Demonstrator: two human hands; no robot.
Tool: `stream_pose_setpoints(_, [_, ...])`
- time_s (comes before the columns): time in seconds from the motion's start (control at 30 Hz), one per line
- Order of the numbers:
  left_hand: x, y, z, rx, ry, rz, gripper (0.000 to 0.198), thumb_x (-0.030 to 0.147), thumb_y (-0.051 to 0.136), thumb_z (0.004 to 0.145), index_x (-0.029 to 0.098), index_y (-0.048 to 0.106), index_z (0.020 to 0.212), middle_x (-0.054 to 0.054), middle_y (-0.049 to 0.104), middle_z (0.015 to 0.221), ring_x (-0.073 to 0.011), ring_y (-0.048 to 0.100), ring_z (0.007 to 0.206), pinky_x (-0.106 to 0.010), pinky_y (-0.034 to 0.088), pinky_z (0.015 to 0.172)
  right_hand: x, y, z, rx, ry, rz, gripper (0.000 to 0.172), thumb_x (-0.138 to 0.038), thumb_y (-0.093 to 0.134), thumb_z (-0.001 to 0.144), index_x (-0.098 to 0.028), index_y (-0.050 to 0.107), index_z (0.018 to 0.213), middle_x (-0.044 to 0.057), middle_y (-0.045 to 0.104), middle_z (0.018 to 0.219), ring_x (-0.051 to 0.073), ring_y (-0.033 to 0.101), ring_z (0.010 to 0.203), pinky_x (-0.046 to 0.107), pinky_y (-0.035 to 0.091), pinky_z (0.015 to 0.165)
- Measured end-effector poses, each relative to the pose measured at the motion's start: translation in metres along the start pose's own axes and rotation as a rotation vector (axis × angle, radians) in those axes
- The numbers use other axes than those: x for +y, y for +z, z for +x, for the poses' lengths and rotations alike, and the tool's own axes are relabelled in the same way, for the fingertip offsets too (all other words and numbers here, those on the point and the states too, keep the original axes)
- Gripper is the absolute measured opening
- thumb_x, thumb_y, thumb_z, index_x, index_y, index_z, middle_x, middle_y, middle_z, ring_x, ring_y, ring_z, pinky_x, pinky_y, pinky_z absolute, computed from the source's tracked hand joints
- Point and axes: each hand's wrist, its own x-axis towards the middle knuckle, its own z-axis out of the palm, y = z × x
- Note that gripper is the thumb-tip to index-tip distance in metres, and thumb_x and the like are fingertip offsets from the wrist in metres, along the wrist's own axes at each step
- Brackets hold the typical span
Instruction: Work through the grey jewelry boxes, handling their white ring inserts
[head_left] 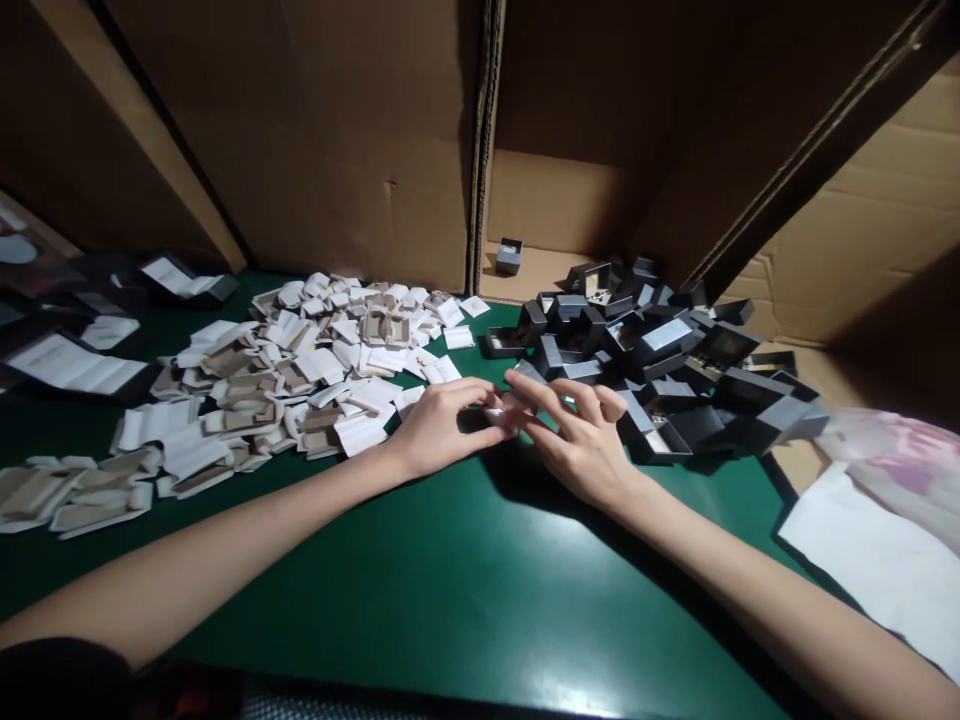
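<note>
My left hand (447,424) and my right hand (581,437) meet above the green table, between two heaps. Thumb and fingers of the left hand pinch a small pale piece, mostly hidden, whose kind I cannot make out. The right hand's fingers are bent around that same spot, the index finger raised above the rest. To the left lies a heap of folded white card inserts (322,360), some showing grey-brown undersides. Close by on the right is a pile of small dark grey boxes (664,340), several of them open with pale linings.
Tall cardboard walls (315,130) stand behind the green table (480,590). One small dark box (508,257) sits apart on a cardboard flap. Larger black boxes with white sheets (79,365) lie at far left. A white sheet (877,560) and pinkish plastic bag (900,450) lie at right.
</note>
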Motion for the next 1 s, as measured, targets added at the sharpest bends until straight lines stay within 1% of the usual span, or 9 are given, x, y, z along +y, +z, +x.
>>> stream_pose_setpoints(0.07, [0.001, -0.001, 0.000, -0.021, 0.004, 0.001, 0.018, 0.032, 0.068, 0.079, 0.017, 0.066, 0.088, -0.004, 0.068, 0.101, -0.0153, 0.065, 0.090, -0.026, 0.050, 0.083, 0.008, 0.002, 0.003, 0.018, -0.028, 0.057, 0.010, -0.019, 0.054, 0.091, -0.023, 0.063, 0.090, 0.002, 0.055, 0.135, 0.022, 0.050, 0.117, 0.040, 0.035, 0.088])
stream_pose_setpoints(0.2, [0.002, 0.000, -0.001, -0.035, 0.012, 0.018, 0.017, 0.032, 0.068, 0.079, 0.018, 0.064, 0.089, -0.002, 0.068, 0.099, -0.0153, 0.064, 0.092, -0.027, 0.048, 0.085, 0.026, 0.010, 0.005, -0.040, -0.102, 0.314, 0.012, -0.013, 0.049, 0.091, -0.018, 0.059, 0.095, 0.011, 0.056, 0.131, 0.023, 0.047, 0.126, 0.043, 0.045, 0.097])
stream_pose_setpoints(0.33, [0.005, 0.004, -0.002, -0.004, 0.014, 0.032, 0.008, 0.024, 0.063, 0.080, 0.018, 0.062, 0.086, -0.001, 0.067, 0.096, -0.0141, 0.063, 0.090, -0.025, 0.047, 0.082, 0.036, 0.016, 0.002, -0.047, -0.181, 0.471, 0.014, -0.011, 0.048, 0.091, -0.015, 0.056, 0.102, 0.016, 0.052, 0.133, 0.025, 0.042, 0.132, 0.047, 0.045, 0.106])
stream_pose_setpoints(0.47, [0.009, 0.007, -0.001, 0.014, -0.025, 0.045, 0.007, 0.021, 0.061, 0.080, 0.019, 0.059, 0.086, 0.000, 0.065, 0.091, -0.0128, 0.062, 0.084, -0.024, 0.046, 0.076, 0.035, 0.015, 0.003, -0.028, -0.188, 0.474, 0.011, -0.011, 0.053, 0.089, -0.014, 0.057, 0.099, 0.018, 0.055, 0.128, 0.027, 0.045, 0.130, 0.045, 0.048, 0.104])
stream_pose_setpoints(0.63, [0.012, 0.007, 0.002, -0.042, -0.006, 0.110, 0.004, 0.016, 0.056, 0.079, 0.019, 0.053, 0.081, 0.001, 0.061, 0.085, -0.0140, 0.058, 0.082, -0.025, 0.044, 0.073, 0.031, 0.015, 0.005, 0.001, -0.134, 0.418, 0.004, -0.017, 0.055, 0.089, -0.017, 0.060, 0.089, 0.014, 0.058, 0.124, 0.025, 0.053, 0.122, 0.043, 0.054, 0.097])
stream_pose_setpoints(0.73, [0.014, 0.007, 0.005, -0.068, 0.006, 0.166, 0.005, 0.014, 0.053, 0.079, 0.018, 0.051, 0.078, 0.001, 0.058, 0.082, -0.0148, 0.056, 0.079, -0.026, 0.043, 0.072, 0.029, 0.018, 0.005, 0.019, -0.121, 0.399, 0.005, -0.018, 0.057, 0.089, -0.017, 0.061, 0.086, 0.013, 0.060, 0.121, 0.024, 0.053, 0.120, 0.043, 0.054, 0.096])
stream_pose_setpoints(0.87, [0.017, 0.009, 0.010, -0.089, -0.023, 0.214, 0.007, 0.014, 0.053, 0.074, 0.018, 0.048, 0.075, 0.001, 0.058, 0.082, -0.0156, 0.054, 0.077, -0.028, 0.043, 0.071, 0.029, 0.018, 0.005, 0.036, -0.165, 0.398, 0.005, -0.014, 0.059, 0.087, -0.015, 0.062, 0.083, 0.013, 0.064, 0.116, 0.024, 0.051, 0.123, 0.041, 0.053, 0.098])
stream_pose_setpoints(0.93, [0.018, 0.010, 0.011, -0.089, -0.039, 0.227, 0.009, 0.013, 0.054, 0.071, 0.019, 0.047, 0.074, 0.001, 0.058, 0.081, -0.0161, 0.054, 0.077, -0.028, 0.043, 0.070, 0.028, 0.018, 0.005, 0.034, -0.166, 0.396, 0.005, -0.015, 0.059, 0.087, -0.016, 0.062, 0.084, 0.012, 0.065, 0.115, 0.024, 0.051, 0.123, 0.041, 0.052, 0.099])
stream_pose_setpoints(1.0, [0.017, 0.011, 0.010, -0.072, -0.036, 0.216, 0.008, 0.013, 0.054, 0.072, 0.019, 0.048, 0.073, 0.001, 0.058, 0.079, -0.0162, 0.054, 0.077, -0.029, 0.043, 0.070, 0.028, 0.018, 0.004, 0.012, -0.142, 0.401, 0.007, -0.016, 0.058, 0.088, -0.017, 0.062, 0.083, 0.010, 0.065, 0.117, 0.024, 0.051, 0.124, 0.042, 0.052, 0.099])
